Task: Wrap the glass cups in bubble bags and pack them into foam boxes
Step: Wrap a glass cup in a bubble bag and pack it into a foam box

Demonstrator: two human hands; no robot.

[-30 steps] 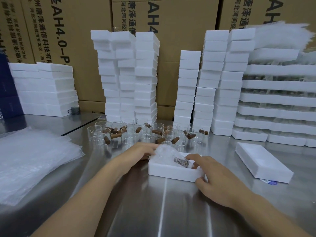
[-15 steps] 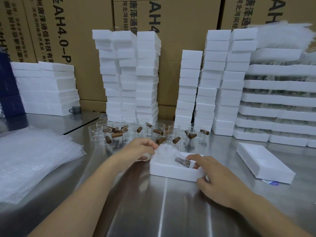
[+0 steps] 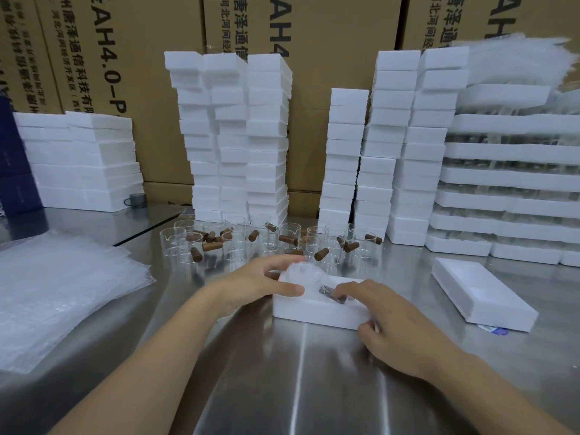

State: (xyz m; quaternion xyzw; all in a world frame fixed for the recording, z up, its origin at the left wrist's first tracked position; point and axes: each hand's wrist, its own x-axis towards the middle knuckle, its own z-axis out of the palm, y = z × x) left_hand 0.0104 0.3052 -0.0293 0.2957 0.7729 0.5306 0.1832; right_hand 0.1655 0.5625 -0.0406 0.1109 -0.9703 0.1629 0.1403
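Head view: you are looking down along both bare forearms at a brushed steel table (image 3: pixel 298 387).
Open white foam box (image 3: pixel 314 312): a shallow rectangle lying flat on the table straight ahead of you, between your hands.
Glass cup wrapped in a clear bubble bag (image 3: pixel 303 273): it sits in the foam box's recess. The bulky end is at the left, and its brown handle (image 3: pixel 328 291) shows through the plastic toward the right.
Left hand (image 3: pixel 254 284): it cups the wrapped cup's left end, with the fingers curled over the far side and the thumb laid along the box's near rim.
Right hand (image 3: pixel 401 328): it holds the box's right end. The bent fingertips are down on the wrapped handle and the thumb is against the near wall.
Flat white foam lid (image 3: pixel 480 293): it lies on the table to your right, apart from the box. A small blue-printed label (image 3: pixel 497 330) peeks from under its near edge.
Clear glass cups with brown handles (image 3: pixel 238 243): a loose cluster of them stands just beyond the box.
Pile of clear bubble bags (image 3: pixel 62 293): fanned out at the table's left.
Tall stacks of white foam boxes (image 3: pixel 238 136): they stand behind the cups.
Wide white foam trays (image 3: pixel 514 177): piled at the far right.
Small grey mug (image 3: pixel 137 200): far left, beside a low foam stack.
Brown cardboard cartons (image 3: pixel 339 58): they line the back and carry printed lettering.
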